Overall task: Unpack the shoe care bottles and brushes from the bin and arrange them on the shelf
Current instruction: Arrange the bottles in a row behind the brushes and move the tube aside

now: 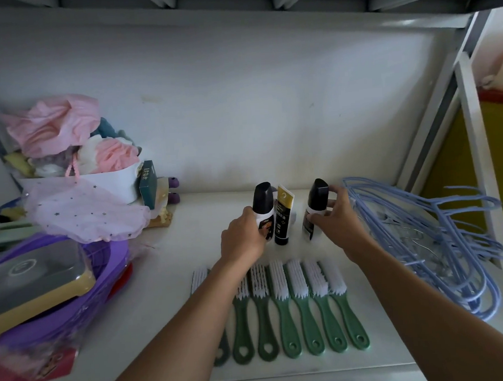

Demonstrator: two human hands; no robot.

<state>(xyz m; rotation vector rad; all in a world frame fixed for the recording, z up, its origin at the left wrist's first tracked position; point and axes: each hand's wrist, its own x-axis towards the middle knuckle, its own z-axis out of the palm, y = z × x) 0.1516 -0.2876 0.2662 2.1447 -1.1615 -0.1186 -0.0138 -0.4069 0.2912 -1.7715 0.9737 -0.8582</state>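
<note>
1. Both forearms reach forward over the shelf (165, 256), above a row of green brushes (286, 316) lying side by side with their bristles pointing away from the person.
2. The left hand (241, 238) curls round the lower body of the left bottle (262, 200), which stands with its black cap up.
3. The right hand (337, 218) wraps fingers and thumb round the right bottle (317, 194).
4. A black-and-gold tube (282, 221) stands between the bottles, just beside the left one.
5. Blue hangers (432, 237) lie just right of the right hand.

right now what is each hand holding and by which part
The left hand grips the left bottle round its lower body. The right hand grips the right bottle round its middle.
</note>
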